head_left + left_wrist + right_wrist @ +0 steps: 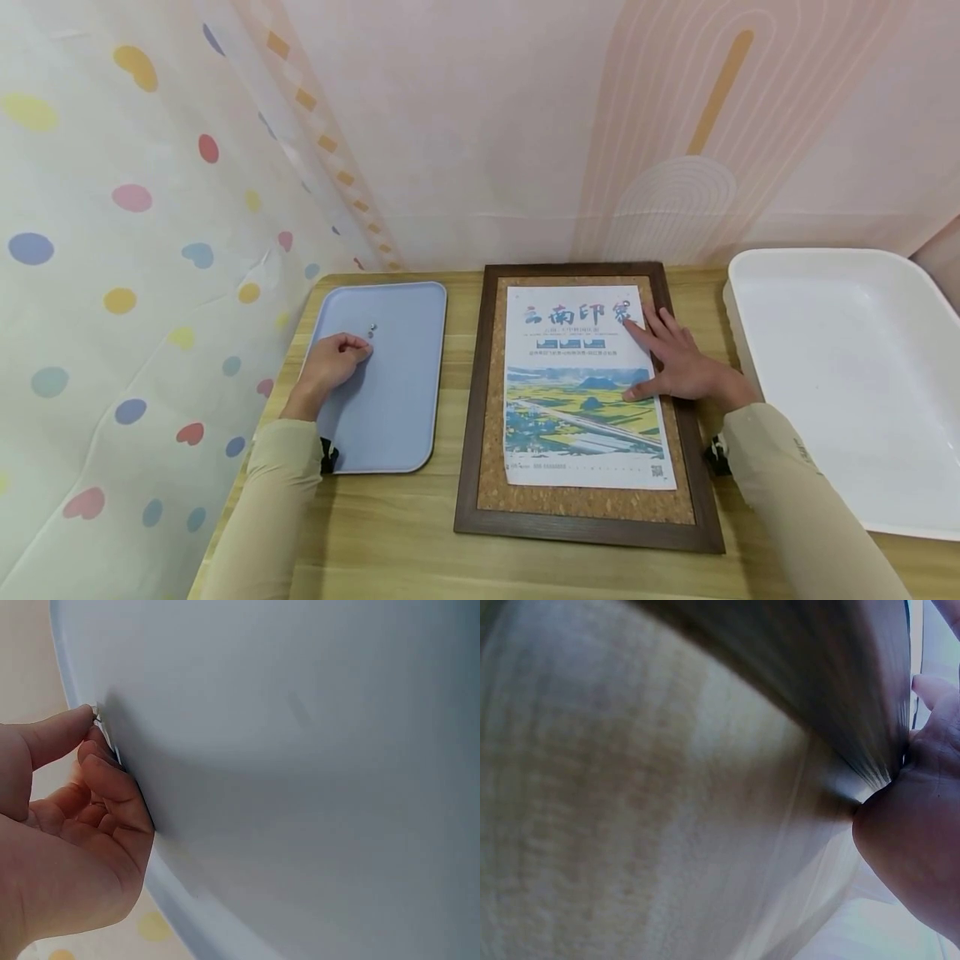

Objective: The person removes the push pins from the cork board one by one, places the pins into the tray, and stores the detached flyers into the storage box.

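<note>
On the left, my left hand (333,365) is over a pale blue tray (397,417), its fingers curled and the thumb and index tips together. In the left wrist view a tiny metallic pin (96,717) shows between those tips; its shape is hard to make out. Just beyond them on the tray lie small silvery pieces (372,327). My right hand (682,362) rests with spread fingers on the right edge of a printed poster (577,400). The poster lies on a cork board (495,492) with a dark wooden frame (585,529). The right wrist view shows the palm beside that frame.
A large white plastic tray (847,375) stands on the right, close to my right forearm. Everything sits on a wood-grain table (390,533). Patterned cloth (480,125) hangs behind, and dotted cloth (112,333) hangs on the left.
</note>
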The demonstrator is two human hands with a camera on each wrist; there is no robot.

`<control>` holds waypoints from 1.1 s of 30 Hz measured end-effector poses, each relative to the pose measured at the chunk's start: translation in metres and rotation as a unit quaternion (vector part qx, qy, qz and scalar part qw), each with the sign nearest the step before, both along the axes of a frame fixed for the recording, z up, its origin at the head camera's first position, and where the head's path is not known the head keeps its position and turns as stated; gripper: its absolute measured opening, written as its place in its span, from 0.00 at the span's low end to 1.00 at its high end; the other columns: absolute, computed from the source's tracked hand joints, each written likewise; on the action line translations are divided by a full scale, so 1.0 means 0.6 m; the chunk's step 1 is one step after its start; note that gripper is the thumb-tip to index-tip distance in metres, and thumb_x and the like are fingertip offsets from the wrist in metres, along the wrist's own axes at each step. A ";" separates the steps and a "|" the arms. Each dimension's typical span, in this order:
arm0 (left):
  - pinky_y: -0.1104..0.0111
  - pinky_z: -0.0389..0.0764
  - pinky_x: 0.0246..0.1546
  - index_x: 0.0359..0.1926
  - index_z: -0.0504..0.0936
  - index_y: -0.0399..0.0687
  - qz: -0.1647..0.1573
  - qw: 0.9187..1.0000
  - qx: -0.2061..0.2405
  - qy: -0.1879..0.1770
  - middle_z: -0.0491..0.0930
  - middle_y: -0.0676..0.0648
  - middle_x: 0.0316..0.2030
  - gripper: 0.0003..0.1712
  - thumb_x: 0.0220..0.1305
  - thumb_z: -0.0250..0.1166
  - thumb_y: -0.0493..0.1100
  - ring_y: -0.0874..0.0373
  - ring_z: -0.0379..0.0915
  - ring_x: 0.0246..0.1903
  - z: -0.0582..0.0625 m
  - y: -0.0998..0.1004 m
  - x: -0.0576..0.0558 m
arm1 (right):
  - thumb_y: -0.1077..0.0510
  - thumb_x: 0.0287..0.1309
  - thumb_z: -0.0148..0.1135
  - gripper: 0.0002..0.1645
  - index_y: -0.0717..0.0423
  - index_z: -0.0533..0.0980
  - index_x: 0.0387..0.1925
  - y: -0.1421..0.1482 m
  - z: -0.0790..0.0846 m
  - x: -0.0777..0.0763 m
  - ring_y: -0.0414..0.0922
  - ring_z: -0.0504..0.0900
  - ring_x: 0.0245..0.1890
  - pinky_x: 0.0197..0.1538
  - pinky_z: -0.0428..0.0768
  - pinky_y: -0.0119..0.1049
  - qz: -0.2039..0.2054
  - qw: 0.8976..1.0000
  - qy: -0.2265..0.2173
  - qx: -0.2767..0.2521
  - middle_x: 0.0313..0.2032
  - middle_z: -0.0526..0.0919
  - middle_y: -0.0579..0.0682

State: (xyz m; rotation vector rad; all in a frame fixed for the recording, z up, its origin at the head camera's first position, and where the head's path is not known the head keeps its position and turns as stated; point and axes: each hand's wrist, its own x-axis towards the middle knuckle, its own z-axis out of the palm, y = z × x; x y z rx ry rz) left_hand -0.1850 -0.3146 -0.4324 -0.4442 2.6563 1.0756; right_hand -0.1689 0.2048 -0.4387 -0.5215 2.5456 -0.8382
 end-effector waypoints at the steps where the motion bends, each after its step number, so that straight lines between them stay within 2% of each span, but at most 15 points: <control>1: 0.63 0.69 0.46 0.52 0.77 0.36 0.000 1.000 0.001 0.001 0.75 0.37 0.52 0.17 0.74 0.55 0.45 0.48 0.69 0.47 0.000 0.000 0.000 | 0.35 0.44 0.75 0.72 0.51 0.41 0.79 0.000 0.000 0.000 0.61 0.18 0.74 0.68 0.27 0.70 0.000 1.000 0.000 -0.001 0.76 0.23 0.61; 9: 0.64 0.69 0.44 0.52 0.77 0.35 -0.002 1.000 0.003 0.013 0.76 0.36 0.51 0.16 0.74 0.55 0.44 0.48 0.70 0.47 -0.004 -0.001 0.000 | 0.36 0.45 0.75 0.72 0.51 0.42 0.79 0.001 0.000 0.000 0.61 0.18 0.74 0.67 0.27 0.70 0.000 1.000 0.000 -0.006 0.76 0.23 0.61; 13: 0.64 0.68 0.43 0.52 0.77 0.36 0.005 1.000 0.008 0.007 0.76 0.38 0.50 0.16 0.74 0.55 0.45 0.49 0.69 0.46 -0.006 -0.002 0.000 | 0.36 0.45 0.75 0.72 0.50 0.42 0.79 0.001 -0.001 0.000 0.61 0.18 0.74 0.67 0.26 0.70 0.000 1.000 -0.001 -0.007 0.77 0.24 0.60; 26: 0.63 0.67 0.43 0.53 0.76 0.38 0.003 1.000 0.022 0.006 0.74 0.40 0.48 0.17 0.75 0.51 0.45 0.49 0.67 0.45 0.004 -0.005 0.006 | 0.36 0.43 0.76 0.72 0.52 0.43 0.79 0.000 -0.003 -0.001 0.60 0.18 0.74 0.68 0.27 0.70 -0.002 1.000 0.005 -0.007 0.77 0.24 0.61; 33: 0.63 0.69 0.42 0.53 0.77 0.38 -0.003 0.998 0.036 0.044 0.74 0.39 0.48 0.17 0.75 0.53 0.46 0.49 0.67 0.43 0.014 0.009 0.005 | 0.36 0.44 0.76 0.72 0.51 0.42 0.79 0.002 -0.002 0.001 0.60 0.18 0.74 0.68 0.27 0.69 -0.005 1.000 0.000 -0.006 0.77 0.23 0.60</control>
